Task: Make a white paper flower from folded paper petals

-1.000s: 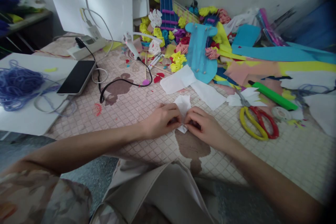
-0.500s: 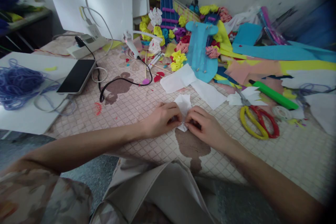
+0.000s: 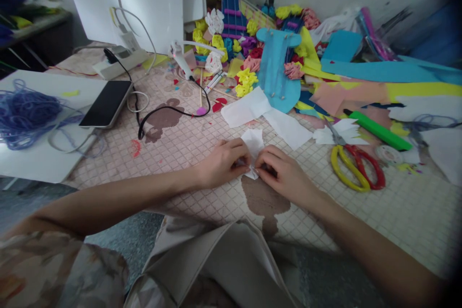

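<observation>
Between my two hands is a small piece of white crepe paper (image 3: 253,140), gathered and creased at its near end. My left hand (image 3: 224,163) pinches that end from the left with thumb and fingertips. From the right, my right hand (image 3: 283,169) pinches the same end, its fingertips almost meeting the left ones. The paper's far part stands up loose beyond the fingers. Two flat white paper strips (image 3: 245,107) lie just past it on the tablecloth, the right one overlapping the other.
Scissors (image 3: 355,166) with yellow and red handles and a green cutter (image 3: 378,131) lie right. A glue gun (image 3: 182,62) trails its black cord on the left, near a phone (image 3: 106,103) and purple yarn (image 3: 27,113). Behind are a blue cutout (image 3: 277,70) and crepe flowers (image 3: 246,82).
The near end of the white paper looks slightly more bunched between my fingertips. Both hands stay in nearly the same place.
</observation>
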### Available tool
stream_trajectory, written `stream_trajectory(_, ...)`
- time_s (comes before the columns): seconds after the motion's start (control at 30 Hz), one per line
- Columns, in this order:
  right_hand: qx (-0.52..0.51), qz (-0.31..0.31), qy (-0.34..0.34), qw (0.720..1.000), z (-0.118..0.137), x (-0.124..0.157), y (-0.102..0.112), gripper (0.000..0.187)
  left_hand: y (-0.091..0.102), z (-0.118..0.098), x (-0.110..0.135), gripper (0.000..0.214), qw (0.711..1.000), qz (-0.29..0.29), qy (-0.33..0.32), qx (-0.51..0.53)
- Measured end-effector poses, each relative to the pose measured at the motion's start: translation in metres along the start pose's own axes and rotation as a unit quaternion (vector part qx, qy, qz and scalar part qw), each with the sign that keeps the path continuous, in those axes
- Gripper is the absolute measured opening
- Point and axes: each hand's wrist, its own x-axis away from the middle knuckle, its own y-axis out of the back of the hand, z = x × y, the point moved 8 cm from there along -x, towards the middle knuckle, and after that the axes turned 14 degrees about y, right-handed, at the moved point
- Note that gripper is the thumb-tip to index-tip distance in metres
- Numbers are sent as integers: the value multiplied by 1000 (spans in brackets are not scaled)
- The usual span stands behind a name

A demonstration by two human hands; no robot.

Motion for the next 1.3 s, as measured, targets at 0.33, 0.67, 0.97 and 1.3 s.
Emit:
stream_trajectory(0.33, -1, 2, -2, 1000, 4, 0, 1, 16, -3, -1, 2, 15, 999, 2, -14, -33)
stream_trajectory(0.67, -28, 23, -20, 999, 4, 3, 0, 28, -1, -3, 2, 32, 999, 31, -14, -25)
stream_trajectory(0.97, -112, 59, -6, 992, -5, 9, 3, 12, 3, 1, 2, 4, 990, 105, -59, 69)
stream_trajectory(1.3, -132, 56, 8, 990, -12, 8, 11, 8, 9, 1, 0, 7, 980, 146, -81, 105)
